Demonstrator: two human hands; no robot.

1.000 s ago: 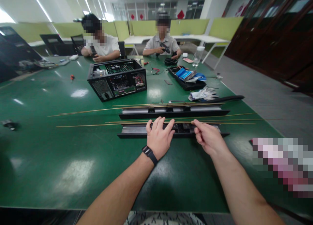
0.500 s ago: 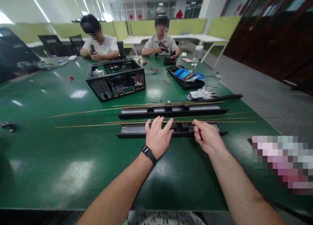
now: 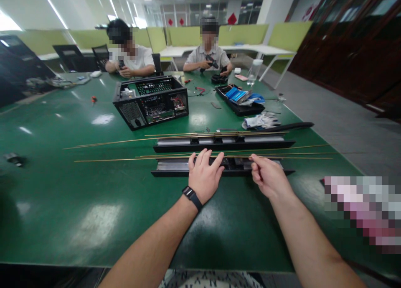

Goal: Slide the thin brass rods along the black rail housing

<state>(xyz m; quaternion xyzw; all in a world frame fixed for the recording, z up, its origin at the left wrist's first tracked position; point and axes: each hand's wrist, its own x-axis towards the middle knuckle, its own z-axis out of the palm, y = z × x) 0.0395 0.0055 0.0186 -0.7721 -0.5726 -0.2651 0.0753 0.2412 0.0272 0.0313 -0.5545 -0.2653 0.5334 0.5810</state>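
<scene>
Golden rod (image 3: 106,160) in right fingers (image 3: 257,160); rail (image 3: 171,173) alongside

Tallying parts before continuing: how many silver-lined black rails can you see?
2: the near rail, partly covered by the hands, and the far rail just beyond it. Others could be hidden.

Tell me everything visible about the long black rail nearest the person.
The near rail is a long black channel, apparently metal, with a silvery inner face and dark blocks around its middle. It lies left-to-right on the green table. Thin golden rods run along its far side. The left hand spreads over it; the right hand, pinching a rod, hides part toward its right end. Whether either hand touches it is unclear.
</scene>
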